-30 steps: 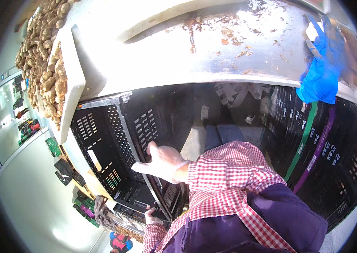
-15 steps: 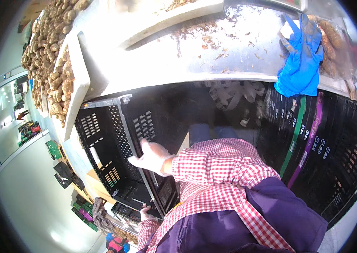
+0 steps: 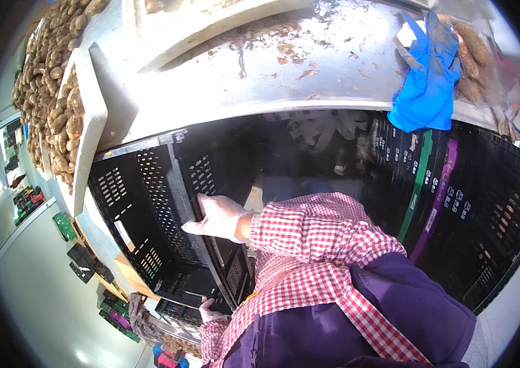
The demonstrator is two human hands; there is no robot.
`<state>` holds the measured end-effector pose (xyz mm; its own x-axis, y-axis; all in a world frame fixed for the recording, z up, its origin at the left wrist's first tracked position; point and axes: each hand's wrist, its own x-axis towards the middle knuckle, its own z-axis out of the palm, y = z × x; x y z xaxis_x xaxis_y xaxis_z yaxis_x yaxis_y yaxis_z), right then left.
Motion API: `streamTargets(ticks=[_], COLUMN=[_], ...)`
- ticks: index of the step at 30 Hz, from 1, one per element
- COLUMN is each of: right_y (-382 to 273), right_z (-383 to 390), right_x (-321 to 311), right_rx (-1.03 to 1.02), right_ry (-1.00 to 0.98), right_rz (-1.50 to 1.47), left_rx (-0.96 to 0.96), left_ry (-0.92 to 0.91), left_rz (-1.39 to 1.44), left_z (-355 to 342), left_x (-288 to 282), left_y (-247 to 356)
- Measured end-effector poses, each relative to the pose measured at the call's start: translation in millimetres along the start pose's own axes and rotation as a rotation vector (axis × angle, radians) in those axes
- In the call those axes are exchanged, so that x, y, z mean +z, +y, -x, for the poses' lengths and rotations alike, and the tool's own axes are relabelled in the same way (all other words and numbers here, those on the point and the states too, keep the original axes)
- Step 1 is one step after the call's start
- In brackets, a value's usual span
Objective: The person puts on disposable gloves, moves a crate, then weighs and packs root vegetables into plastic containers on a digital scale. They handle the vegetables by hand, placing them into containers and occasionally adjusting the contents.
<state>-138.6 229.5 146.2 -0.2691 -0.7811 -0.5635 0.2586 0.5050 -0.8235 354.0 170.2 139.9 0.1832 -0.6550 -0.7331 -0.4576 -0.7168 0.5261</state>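
Note:
My right hand (image 3: 218, 218), in a translucent glove, grips the upright rim of a perforated black crate (image 3: 158, 196) that stands on its side below the steel worktop's front. Lower down, my left hand (image 3: 209, 310), also gloved, has its fingers curled on the same crate's lower edge, partly hidden by my checked sleeve and body. Directly beside that crate is a second black panel (image 3: 201, 172) with slotted holes.
Lumpy brown tubers (image 3: 57, 104) are heaped behind white foam boards (image 3: 91, 122). Debris lies on the steel worktop (image 3: 358, 67), with blue gloves (image 3: 425, 95) at right, above stacked black crates (image 3: 487, 221) with green and purple bands. Another person (image 3: 168, 359) is at lower left.
My right hand has moved slightly left and up along the crate rim. The crate, worktop and blue gloves have shifted left and up in view; both hands stay on the crate.

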Motion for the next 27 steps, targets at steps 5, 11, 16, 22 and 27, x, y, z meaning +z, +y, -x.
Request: streamTargets(ticks=[5,11,16,22,27], right_y=[10.7,51.7,89.9,92.1,13.5], right_z=[13.7,49.9,99.5,175.0,258.7], right_x=[-12.7,-28.1,-51.8,-117.0,-197.5], right_rx=[0.015,0.016,0.095,-0.202,-1.247], right_ry=[-0.013,-0.064,-0.026,0.505,0.983], right_rz=[-0.089,-0.110,-0.122,-0.633,0.102], left_rx=[-0.217,-0.678,-0.440,-0.501,-0.776], left_ry=[0.049,-0.104,-0.134,-0.365,-0.401], left_rz=[0.035,0.207,0.105,0.044,0.057], left_z=[-10.0,-38.5,-64.0,-55.1,-53.8], left_x=[-7.7,-32.4,-62.0,-50.4,-27.3], left_y=[-0.1,9.3,-7.3,10.0,54.7])
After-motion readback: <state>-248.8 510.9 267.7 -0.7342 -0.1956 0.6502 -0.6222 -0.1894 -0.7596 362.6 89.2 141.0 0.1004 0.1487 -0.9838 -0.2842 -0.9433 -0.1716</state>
